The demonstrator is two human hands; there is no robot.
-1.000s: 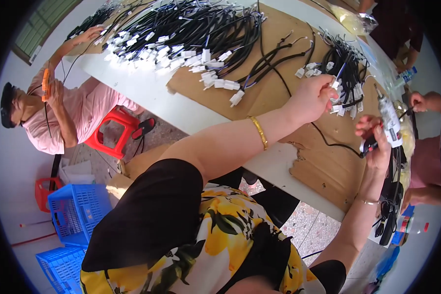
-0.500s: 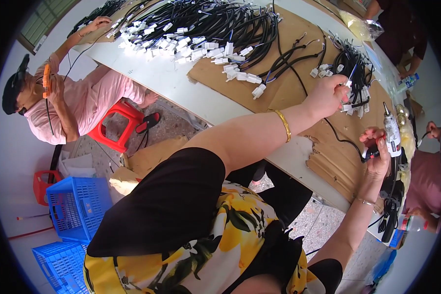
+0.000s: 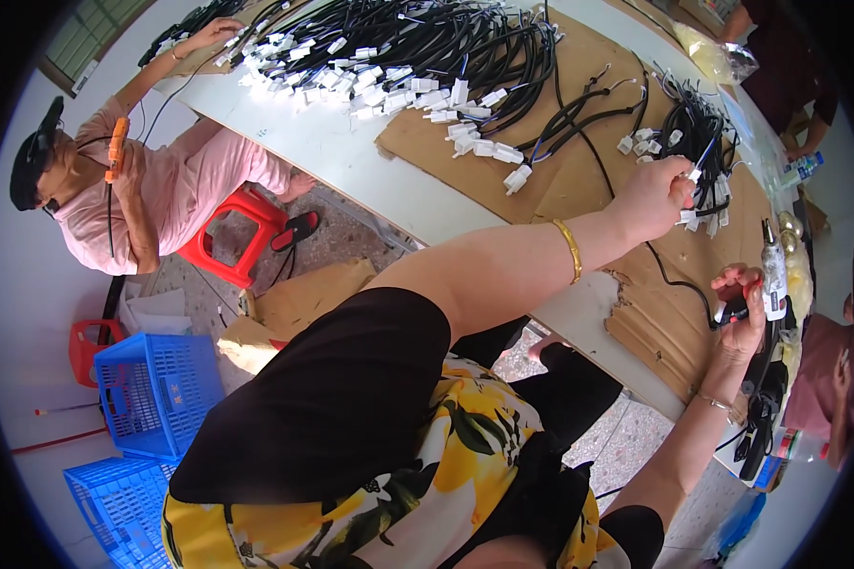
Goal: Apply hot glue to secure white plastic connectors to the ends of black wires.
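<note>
My left hand (image 3: 657, 196) reaches over the right part of the table, fingers pinched on a white plastic connector (image 3: 694, 175). It is beside a small bundle of black cables (image 3: 700, 131) with white connectors. Nearer to me on the right, my right hand (image 3: 745, 322) is closed around the dark handle of a glue gun (image 3: 774, 277). The gun has a white body, and its narrow nozzle points up and away from me. A gap separates the nozzle from the connector. Part of the connector is hidden by my left fingers.
A large heap of black cables (image 3: 427, 57) with white connectors covers the far table. Cardboard (image 3: 669, 327) lies under the work. At left, a seated person (image 3: 128, 204) holds an orange tool (image 3: 117, 152). Blue crates (image 3: 157, 389) stand on the floor. Other people are at the right.
The view has shifted slightly, so most things appear farther right. My grips are unchanged; the glue gun sits slightly lower in view. A person's hand at the right edge has moved lower.
</note>
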